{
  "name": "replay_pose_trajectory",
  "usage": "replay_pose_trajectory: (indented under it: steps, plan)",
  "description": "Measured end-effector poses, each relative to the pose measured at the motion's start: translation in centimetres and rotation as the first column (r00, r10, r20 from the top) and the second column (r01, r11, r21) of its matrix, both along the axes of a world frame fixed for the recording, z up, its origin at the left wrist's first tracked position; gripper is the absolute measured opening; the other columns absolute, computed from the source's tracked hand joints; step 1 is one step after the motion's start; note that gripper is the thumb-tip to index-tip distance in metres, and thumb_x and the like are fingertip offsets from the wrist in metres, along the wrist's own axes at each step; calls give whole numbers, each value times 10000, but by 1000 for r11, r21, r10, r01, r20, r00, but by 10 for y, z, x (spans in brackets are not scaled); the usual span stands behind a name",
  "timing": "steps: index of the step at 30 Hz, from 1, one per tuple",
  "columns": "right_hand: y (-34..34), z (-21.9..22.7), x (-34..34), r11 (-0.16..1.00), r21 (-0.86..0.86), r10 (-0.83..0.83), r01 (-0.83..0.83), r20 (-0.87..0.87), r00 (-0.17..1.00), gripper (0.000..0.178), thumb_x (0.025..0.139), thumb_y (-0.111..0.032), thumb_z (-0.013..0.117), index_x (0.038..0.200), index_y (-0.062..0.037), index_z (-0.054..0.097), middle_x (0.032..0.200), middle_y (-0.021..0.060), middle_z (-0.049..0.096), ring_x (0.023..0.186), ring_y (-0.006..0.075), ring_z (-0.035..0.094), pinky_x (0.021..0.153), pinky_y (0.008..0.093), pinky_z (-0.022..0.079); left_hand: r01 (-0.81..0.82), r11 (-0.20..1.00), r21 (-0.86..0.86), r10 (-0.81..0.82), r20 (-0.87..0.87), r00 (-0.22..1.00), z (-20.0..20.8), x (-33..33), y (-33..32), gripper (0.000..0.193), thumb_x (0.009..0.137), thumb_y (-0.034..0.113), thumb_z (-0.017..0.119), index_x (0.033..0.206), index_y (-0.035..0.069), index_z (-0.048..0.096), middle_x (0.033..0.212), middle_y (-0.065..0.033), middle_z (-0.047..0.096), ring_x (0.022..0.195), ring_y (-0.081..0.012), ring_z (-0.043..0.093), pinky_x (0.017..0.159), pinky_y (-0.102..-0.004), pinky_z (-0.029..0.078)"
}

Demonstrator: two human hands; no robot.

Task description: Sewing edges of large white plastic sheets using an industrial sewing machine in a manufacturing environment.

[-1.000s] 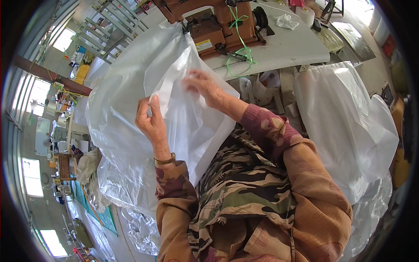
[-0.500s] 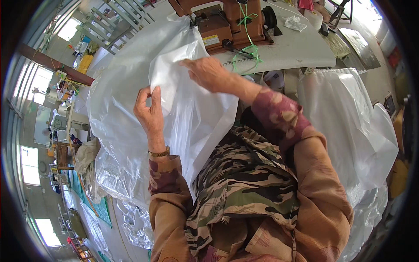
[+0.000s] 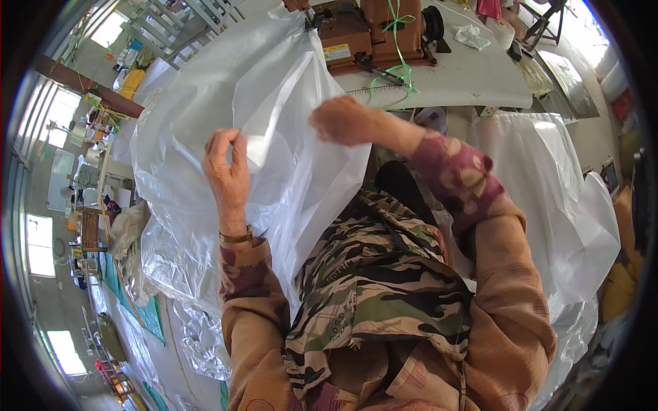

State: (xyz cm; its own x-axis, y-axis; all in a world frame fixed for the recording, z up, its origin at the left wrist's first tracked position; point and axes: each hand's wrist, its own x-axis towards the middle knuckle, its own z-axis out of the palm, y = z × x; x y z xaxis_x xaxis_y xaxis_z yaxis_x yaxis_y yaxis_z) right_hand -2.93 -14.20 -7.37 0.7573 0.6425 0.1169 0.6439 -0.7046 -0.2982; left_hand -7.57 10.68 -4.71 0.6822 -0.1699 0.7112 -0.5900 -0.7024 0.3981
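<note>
A large translucent white plastic sheet (image 3: 199, 103) hangs in folds in front of me, its top reaching the needle end of a brown sewing machine (image 3: 338, 35). My left hand (image 3: 227, 171), with a gold watch at the wrist, has thumb and fingers pinched at the edge of a raised fold. To its right, my right hand (image 3: 343, 122) hovers over the sheet just below the machine table. It is blurred, with its fingers curled in; whatever they hold is hidden.
Green string (image 3: 397, 41) is tied on the machine, trailing onto the grey table (image 3: 473, 79). More plastic sheeting (image 3: 534, 198) hangs at my right. A crumpled white scrap (image 3: 473, 37) lies on the table. Metal racks (image 3: 175, 27) stand at the far left.
My right hand has drawn away from the fold, rightward and slightly down, its fingers curling in. My left hand has shifted a little left. The raised fold has opened out and straightened.
</note>
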Motion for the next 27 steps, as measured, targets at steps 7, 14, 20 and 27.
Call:
replay_pose_trajectory:
  steps: [7, 14, 20, 27]
  plan:
    - [24, -20, -109, 873, 312, 431, -375, -132, 893, 200, 914, -271, 638, 916, -72, 621, 724, 160, 641, 704, 381, 644, 645, 471, 509, 139, 990, 34, -119, -338, 933, -78, -13, -15, 155, 874, 36, 583, 1025, 10, 606, 926, -144, 635, 874, -322, 612, 783, -397, 490]
    - [25, -27, -93, 666, 746, 260, -14, -215, 941, 146, 956, -173, 658, 993, -35, 628, 696, 67, 601, 634, 156, 588, 615, 293, 487, 13, 994, -110, -6, 61, 998, -54, -14, -53, 173, 876, 85, 647, 1032, 13, 628, 915, -120, 638, 817, -282, 609, 750, -386, 486]
    - [39, -62, -84, 112, 864, 126, 491, -502, 856, 242, 953, -234, 686, 970, -25, 567, 790, -22, 582, 739, 58, 527, 675, 234, 460, 12, 997, -74, -5, 102, 995, -47, -6, -56, 114, 877, 102, 702, 921, 20, 637, 853, -86, 640, 734, -244, 593, 654, -356, 472]
    - [56, -78, -101, 140, 667, 442, 732, -703, 557, 226, 939, -225, 697, 1027, -50, 583, 790, -8, 596, 703, 74, 542, 658, 245, 452, -29, 939, -343, -100, -352, 931, -74, -14, -50, 221, 885, 150, 745, 813, -1, 601, 656, 17, 501, 591, -71, 411, 522, -251, 338]
